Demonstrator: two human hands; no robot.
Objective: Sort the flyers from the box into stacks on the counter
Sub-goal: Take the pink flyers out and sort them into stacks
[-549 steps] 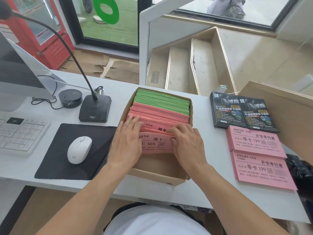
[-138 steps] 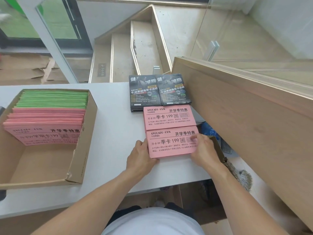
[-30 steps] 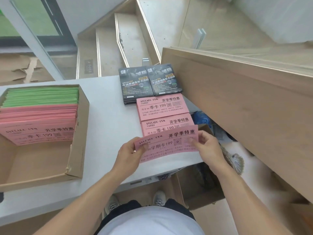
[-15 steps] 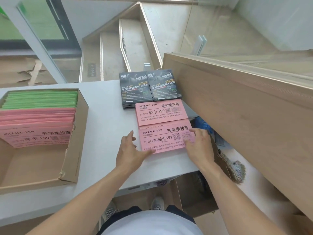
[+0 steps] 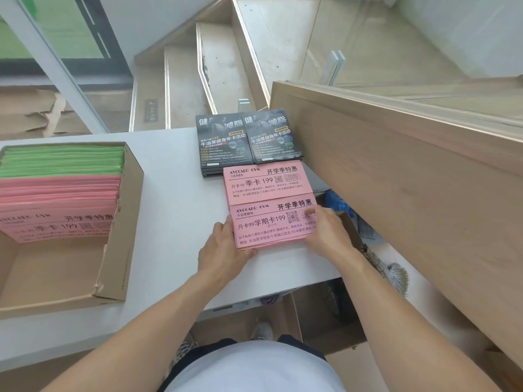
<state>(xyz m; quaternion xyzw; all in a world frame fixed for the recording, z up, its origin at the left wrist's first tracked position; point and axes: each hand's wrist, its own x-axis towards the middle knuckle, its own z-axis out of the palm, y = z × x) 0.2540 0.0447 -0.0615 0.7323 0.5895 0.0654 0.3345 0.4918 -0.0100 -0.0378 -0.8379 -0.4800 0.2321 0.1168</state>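
A cardboard box (image 5: 121,227) at the left of the white counter (image 5: 172,210) holds pink flyers (image 5: 59,210) in front and green flyers (image 5: 62,161) behind. On the counter's right lie two dark flyer stacks (image 5: 246,140), a pink stack (image 5: 267,181) and, nearest me, a second pink stack (image 5: 268,224). My left hand (image 5: 223,250) presses against the near stack's left edge with its thumb at the front corner. My right hand (image 5: 325,230) lies on the stack's right end, fingers over the top sheet.
A wooden panel (image 5: 410,176) slopes along the counter's right side, close to the stacks. Below the counter's right end are an open carton (image 5: 349,236), something blue (image 5: 338,203) and a brush (image 5: 393,275). Stairs (image 5: 198,72) lie beyond the counter.
A second ago both hands held a pink flyer above the near stack. It now lies on top, and the hands have closed in against the stack's sides.
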